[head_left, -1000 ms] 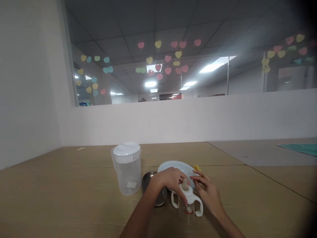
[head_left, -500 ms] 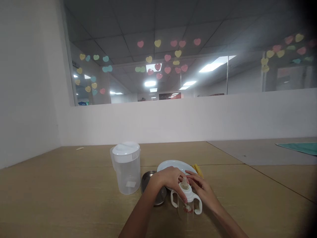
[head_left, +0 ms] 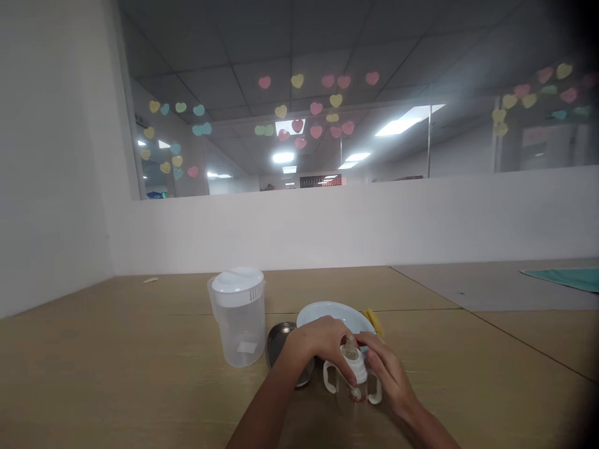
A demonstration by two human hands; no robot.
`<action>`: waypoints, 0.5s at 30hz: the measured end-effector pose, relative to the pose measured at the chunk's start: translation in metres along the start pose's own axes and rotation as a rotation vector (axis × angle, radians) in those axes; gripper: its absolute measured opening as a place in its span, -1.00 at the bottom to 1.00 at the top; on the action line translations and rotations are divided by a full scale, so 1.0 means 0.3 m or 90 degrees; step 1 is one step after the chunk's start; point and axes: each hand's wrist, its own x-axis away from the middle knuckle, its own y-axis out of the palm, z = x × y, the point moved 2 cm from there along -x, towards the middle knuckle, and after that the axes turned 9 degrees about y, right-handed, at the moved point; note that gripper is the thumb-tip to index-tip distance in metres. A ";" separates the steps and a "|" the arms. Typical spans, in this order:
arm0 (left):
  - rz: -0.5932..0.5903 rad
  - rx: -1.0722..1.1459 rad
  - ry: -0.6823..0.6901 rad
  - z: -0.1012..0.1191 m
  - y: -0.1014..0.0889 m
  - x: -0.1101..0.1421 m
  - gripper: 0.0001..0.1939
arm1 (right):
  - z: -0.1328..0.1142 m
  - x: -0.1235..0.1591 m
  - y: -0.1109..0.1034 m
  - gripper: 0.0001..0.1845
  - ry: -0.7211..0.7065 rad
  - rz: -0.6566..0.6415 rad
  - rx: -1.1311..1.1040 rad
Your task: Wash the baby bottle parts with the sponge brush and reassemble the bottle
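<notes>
A clear baby bottle [head_left: 358, 373] with a white collar, two white side handles and a clear teat stands upright on the table close to me. My left hand [head_left: 326, 343] reaches over its top from the left, thumb on the near side of the collar, the other fingers hidden behind. From the right, my right hand [head_left: 387, 373] is closed about the collar beside the right handle; its fingertips are partly hidden by the bottle. Behind my hands lies a pale blue oval plate [head_left: 327, 310]. A metal tray [head_left: 277, 337] is partly covered by my left forearm.
A clear lidded pitcher [head_left: 242, 327] stands to the left of the tray. Something yellow [head_left: 373, 321] lies at the plate's right edge. A teal cloth [head_left: 564, 279] lies at the far right, and a white wall [head_left: 299, 231] borders the table's back.
My right hand has closed in around the bottle's collar, its fingers now bent where they were stretched out. My left hand has stayed on the bottle with only a slight shift.
</notes>
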 end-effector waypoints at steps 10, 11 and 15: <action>-0.019 0.033 -0.051 0.009 -0.016 0.024 -0.52 | -0.012 0.029 0.022 -0.26 -0.184 -0.029 0.256; -0.018 0.029 -0.059 0.006 -0.017 0.025 -0.52 | -0.009 0.031 0.030 -0.23 -0.171 -0.037 0.266; -0.025 0.009 -0.068 0.016 -0.027 0.032 -0.56 | 0.000 0.043 0.053 -0.30 -0.118 -0.034 0.282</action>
